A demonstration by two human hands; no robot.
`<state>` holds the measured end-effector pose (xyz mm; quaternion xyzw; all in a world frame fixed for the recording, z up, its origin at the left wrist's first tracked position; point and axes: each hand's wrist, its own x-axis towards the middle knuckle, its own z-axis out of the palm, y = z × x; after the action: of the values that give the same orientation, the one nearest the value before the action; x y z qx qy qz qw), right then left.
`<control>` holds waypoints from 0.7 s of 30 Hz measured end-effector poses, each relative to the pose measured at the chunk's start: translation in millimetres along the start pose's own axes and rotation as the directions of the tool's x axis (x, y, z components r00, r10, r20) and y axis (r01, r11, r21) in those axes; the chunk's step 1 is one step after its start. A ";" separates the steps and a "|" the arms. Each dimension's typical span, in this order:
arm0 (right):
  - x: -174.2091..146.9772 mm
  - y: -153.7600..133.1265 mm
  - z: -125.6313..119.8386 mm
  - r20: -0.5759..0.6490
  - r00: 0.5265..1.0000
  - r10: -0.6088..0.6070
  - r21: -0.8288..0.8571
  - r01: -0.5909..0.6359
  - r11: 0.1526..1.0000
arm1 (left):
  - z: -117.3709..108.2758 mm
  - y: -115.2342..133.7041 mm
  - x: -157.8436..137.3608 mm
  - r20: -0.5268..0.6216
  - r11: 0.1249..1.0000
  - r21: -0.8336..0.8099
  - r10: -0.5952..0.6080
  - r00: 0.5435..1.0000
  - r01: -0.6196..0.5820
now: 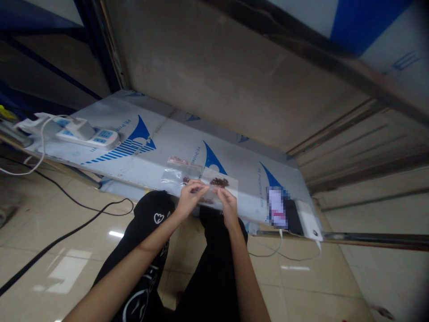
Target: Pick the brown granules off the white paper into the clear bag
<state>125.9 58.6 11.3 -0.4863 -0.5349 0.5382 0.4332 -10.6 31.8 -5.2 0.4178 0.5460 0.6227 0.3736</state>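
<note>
My left hand (191, 198) and my right hand (228, 205) meet near the front edge of the shelf, fingertips pinched close together. Whatever lies between the fingertips is too small to make out. Just beyond them, a pile of small brown pieces (219, 182) rests on a white sheet (232, 184). More brown pieces (205, 201) show below the fingers, partly covered by my hands. Beside my left hand lies a clear zip bag (174, 174) with a red strip along its top; a few dark pieces show at its near corner.
The film-covered metal shelf (161, 134) runs across in front of me. A white power strip (103, 138) with plugs sits at its left. On the right lie a phone (277, 208), a dark item (293, 218) and a white power bank (309, 219) with cables. A black cable (67, 237) crosses the tiled floor.
</note>
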 end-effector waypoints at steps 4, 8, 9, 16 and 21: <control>-0.7 -2.5 -0.2 -0.074 0.997 0.021 0.034 -0.019 0.999 | 0.6 0.3 -0.1 0.009 1.000 -0.025 0.010 1.000 -0.009; -0.8 -3.1 -0.5 -0.103 0.994 0.025 0.050 -0.019 0.999 | -0.5 0.8 -0.7 0.033 1.000 -0.013 0.010 0.999 -0.009; -0.6 -3.0 -0.4 -0.107 0.994 0.026 0.052 -0.021 0.998 | -1.0 1.3 -0.8 0.041 1.000 -0.009 0.012 0.999 -0.012; 1.6 -0.3 -0.9 -0.129 0.990 0.059 0.049 -0.053 0.997 | -0.9 5.7 -1.2 0.041 0.999 -0.036 -0.021 0.999 0.023; 1.9 0.1 -0.8 -0.145 0.988 0.059 0.049 -0.052 0.997 | 0.0 3.7 -1.1 0.019 0.999 -0.030 -0.024 1.000 0.025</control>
<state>126.4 60.6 11.1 -0.5293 -0.4756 0.5248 0.4671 -10.2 30.3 -1.7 0.4112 0.5381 0.6223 0.3927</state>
